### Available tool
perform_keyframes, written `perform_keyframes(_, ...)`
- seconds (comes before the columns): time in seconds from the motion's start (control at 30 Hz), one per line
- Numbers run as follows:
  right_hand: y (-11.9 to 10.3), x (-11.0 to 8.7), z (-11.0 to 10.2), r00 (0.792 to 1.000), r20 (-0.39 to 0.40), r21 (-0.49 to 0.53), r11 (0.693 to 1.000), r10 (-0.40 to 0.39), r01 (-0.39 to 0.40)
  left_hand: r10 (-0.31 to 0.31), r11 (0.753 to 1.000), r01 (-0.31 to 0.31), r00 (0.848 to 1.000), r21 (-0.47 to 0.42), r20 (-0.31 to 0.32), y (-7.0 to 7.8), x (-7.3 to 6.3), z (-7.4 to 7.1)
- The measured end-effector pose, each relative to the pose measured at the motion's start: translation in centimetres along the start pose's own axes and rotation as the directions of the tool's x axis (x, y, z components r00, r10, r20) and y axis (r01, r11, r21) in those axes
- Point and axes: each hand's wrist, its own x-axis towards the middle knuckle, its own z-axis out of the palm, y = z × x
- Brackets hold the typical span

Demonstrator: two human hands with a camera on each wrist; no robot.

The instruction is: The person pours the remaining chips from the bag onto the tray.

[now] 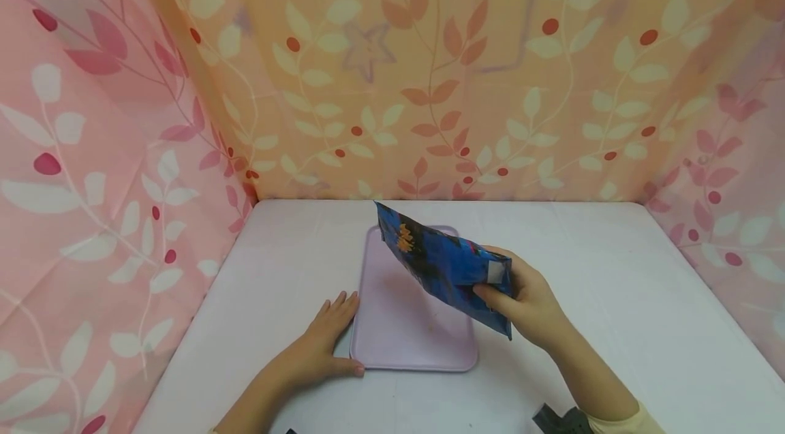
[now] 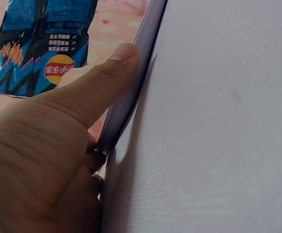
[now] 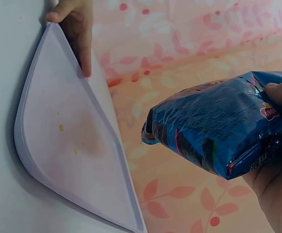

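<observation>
A blue bag of Lay's chips (image 1: 438, 264) is tilted in the air over a lilac tray (image 1: 411, 345). My right hand (image 1: 532, 298) grips its right end, thumb on the near face and fingers behind. In the left wrist view the chip bag (image 2: 46, 46) shows its logo upside down. My left hand (image 1: 321, 338) lies beside the tray's left edge with fingers straight and spread. Its thumb (image 2: 114, 68) rests against the tray's rim (image 2: 126, 107) near the front left corner. A few yellow crumbs (image 3: 61, 127) lie on the tray in the right wrist view.
The tray sits on a table with a white cover (image 1: 589, 284). Patterned leaf curtains (image 1: 368, 80) stand behind the table and on both sides. A dark wrist strap (image 1: 561, 419) shows by the right sleeve at the bottom.
</observation>
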Motion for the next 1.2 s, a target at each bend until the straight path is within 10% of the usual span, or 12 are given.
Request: perform_keyframes(1.2,-0.5,0.5,-1.1,0.973,0.001,-0.068,0.971,0.23,-0.229,0.012,1.0,-0.012,1.0,0.011,0.014,-0.2,0.4,-0.1)
